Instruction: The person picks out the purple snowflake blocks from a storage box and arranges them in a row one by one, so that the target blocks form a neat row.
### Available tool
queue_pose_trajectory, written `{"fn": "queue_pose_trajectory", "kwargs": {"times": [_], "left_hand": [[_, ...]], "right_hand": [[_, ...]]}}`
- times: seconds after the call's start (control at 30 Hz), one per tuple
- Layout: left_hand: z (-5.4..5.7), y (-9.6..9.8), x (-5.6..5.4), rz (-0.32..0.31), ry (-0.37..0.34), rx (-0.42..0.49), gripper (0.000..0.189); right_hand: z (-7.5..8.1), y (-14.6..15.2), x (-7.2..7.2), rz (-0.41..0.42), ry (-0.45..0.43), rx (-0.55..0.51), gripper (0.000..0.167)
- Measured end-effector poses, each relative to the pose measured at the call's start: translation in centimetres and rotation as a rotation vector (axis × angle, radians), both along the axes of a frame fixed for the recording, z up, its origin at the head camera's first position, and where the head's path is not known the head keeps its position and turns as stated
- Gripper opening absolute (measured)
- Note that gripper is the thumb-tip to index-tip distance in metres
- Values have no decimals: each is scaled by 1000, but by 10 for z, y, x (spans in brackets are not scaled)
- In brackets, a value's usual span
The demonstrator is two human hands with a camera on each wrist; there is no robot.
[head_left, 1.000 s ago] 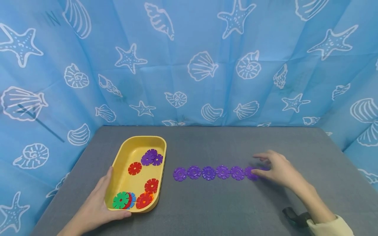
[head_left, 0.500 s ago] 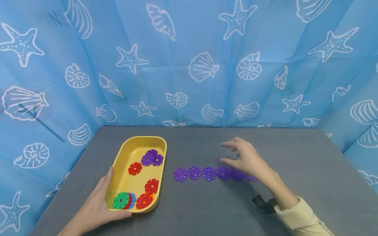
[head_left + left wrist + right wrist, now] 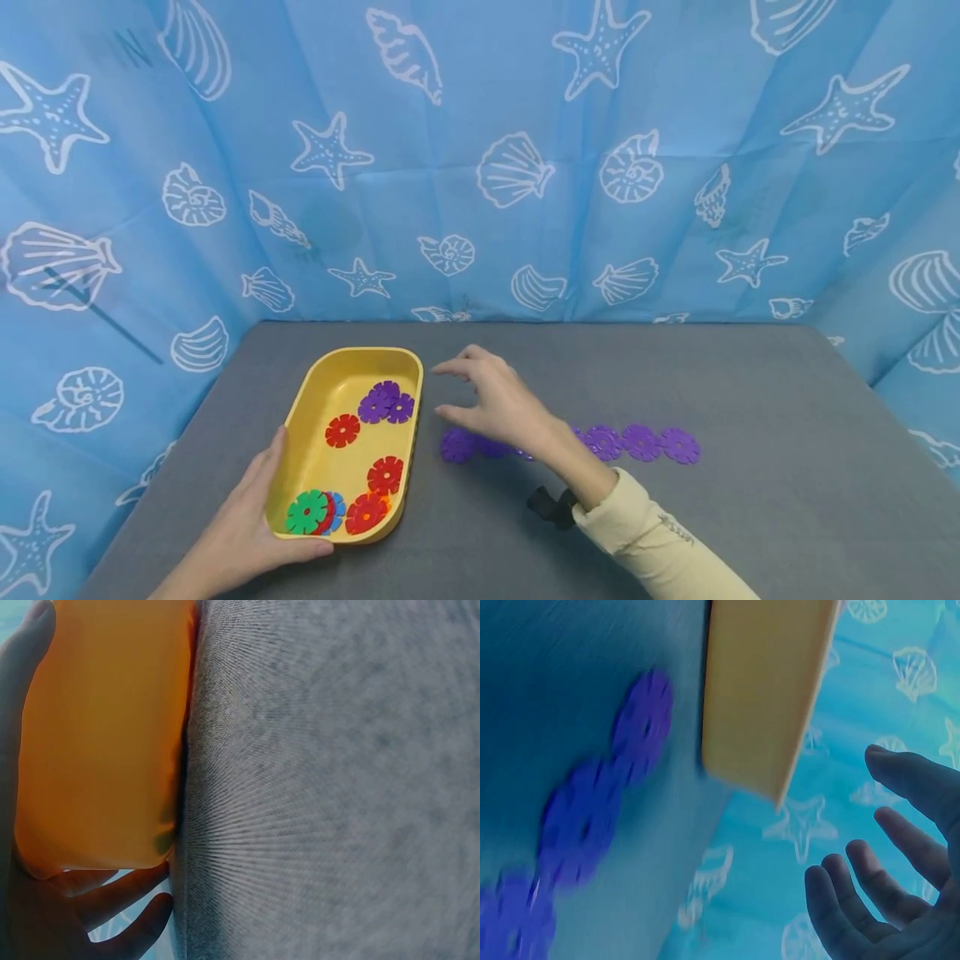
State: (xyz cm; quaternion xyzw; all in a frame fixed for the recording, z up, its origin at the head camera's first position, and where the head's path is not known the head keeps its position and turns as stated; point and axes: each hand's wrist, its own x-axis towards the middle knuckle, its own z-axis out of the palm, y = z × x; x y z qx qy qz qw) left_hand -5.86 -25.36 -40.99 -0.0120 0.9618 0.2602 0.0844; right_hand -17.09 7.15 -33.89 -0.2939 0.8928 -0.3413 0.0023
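My left hand [image 3: 240, 512] grips the near left corner of a yellow plastic tray [image 3: 318, 383], thumb along its near side and fingers along its left side. The tray's outer wall [image 3: 105, 750] fills much of the left wrist view. Inside it lie notched plastic flower discs: a small purple pile [image 3: 378, 404], red ones [image 3: 342, 430] and a green one [image 3: 307, 511]. Thumb and fingers apart, my right hand [image 3: 498, 400] hovers beside the tray's right wall and holds nothing. Below it a row of purple discs [image 3: 641, 442] lies on the table, partly hidden by the hand and forearm.
The grey cloth-covered table [image 3: 780, 383] reaches back to a blue curtain [image 3: 465, 200] printed with shells and starfish. A black strap [image 3: 551, 507] hangs at the right wrist. Blue and orange discs show partly under others in the tray.
My right hand has travelled left from the right end of the purple row to beside the tray, uncovering the last disc there. The left hand and tray have stayed put.
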Motion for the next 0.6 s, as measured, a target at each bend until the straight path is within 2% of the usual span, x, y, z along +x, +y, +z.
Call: {"fn": "queue_pose_trajectory", "kwargs": {"times": [0.13, 0.37, 0.6], "left_hand": [[-1, 0, 0, -12, 8, -6, 147], [-1, -1, 0, -20, 18, 5, 146], [-2, -2, 1, -20, -4, 27, 145]], "right_hand": [[-3, -26, 2, 26, -43, -26, 45], [-2, -73, 5, 76, -58, -24, 45], [-14, -117, 6, 89, -107, -7, 45]]}}
